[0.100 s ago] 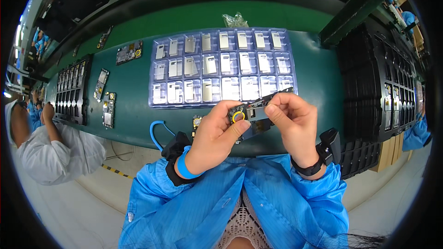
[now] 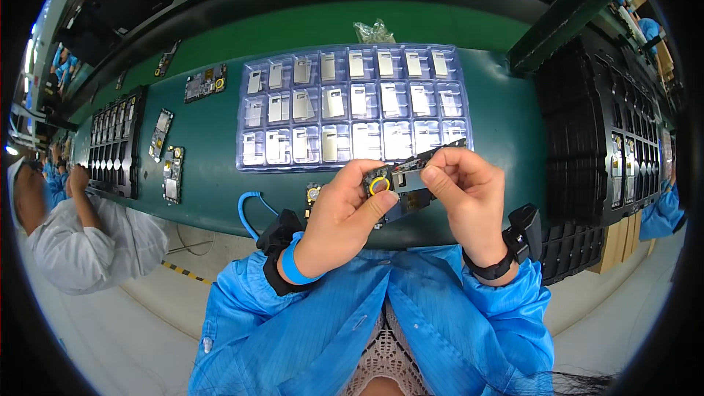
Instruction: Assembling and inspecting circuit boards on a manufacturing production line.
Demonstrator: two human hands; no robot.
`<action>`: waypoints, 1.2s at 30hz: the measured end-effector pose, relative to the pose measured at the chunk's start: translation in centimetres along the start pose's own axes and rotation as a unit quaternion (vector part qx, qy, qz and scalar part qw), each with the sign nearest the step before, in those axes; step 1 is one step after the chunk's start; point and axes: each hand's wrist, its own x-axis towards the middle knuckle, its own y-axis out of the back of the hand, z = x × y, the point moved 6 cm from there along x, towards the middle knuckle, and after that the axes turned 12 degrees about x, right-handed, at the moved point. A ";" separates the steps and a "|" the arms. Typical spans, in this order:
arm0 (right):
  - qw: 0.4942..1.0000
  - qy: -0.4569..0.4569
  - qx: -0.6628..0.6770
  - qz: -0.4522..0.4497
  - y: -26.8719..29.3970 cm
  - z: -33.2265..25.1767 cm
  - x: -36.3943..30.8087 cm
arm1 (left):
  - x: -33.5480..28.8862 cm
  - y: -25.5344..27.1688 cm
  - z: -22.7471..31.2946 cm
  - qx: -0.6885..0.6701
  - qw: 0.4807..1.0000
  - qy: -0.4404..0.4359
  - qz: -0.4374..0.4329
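My left hand (image 2: 339, 213) is closed on the left end of a dark circuit board (image 2: 372, 176), thumb beside its yellow ring (image 2: 379, 185). Over the board's middle lies a thin silver metal cover (image 2: 408, 179) with a small cut-out. The fingers of my right hand (image 2: 469, 194) pinch the cover's right end; whether they grip the board too is hidden. Both hands are just in front of a clear plastic tray (image 2: 293, 169), whose compartments hold several similar silver covers (image 2: 329, 148). Another board (image 2: 313, 194) lies partly hidden behind my left hand.
Several loose circuit boards (image 2: 173, 174) lie on the green mat (image 2: 213, 139) at left. Black trays with boards stand at left (image 2: 110, 150) and, stacked, at right (image 2: 579, 132). A blue coiled cord (image 2: 246, 213) runs to my left wrist. A person in white (image 2: 103, 242) sits at left.
The head of the person at left has shifted slightly. My hands, the board and the cover show no visible movement.
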 end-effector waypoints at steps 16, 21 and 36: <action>0.976 0.139 -0.159 0.051 -0.6 -1.9 -0.6 | 0.0 -0.2 0.5 0.029 0.995 -0.045 0.084; 0.956 0.187 -0.220 0.048 -0.5 -2.5 -0.9 | -0.2 -0.2 0.6 0.046 0.993 -0.052 0.091; 0.945 0.228 -0.223 0.068 -0.2 -2.4 -1.2 | -0.3 -0.4 0.6 0.037 0.993 -0.050 0.099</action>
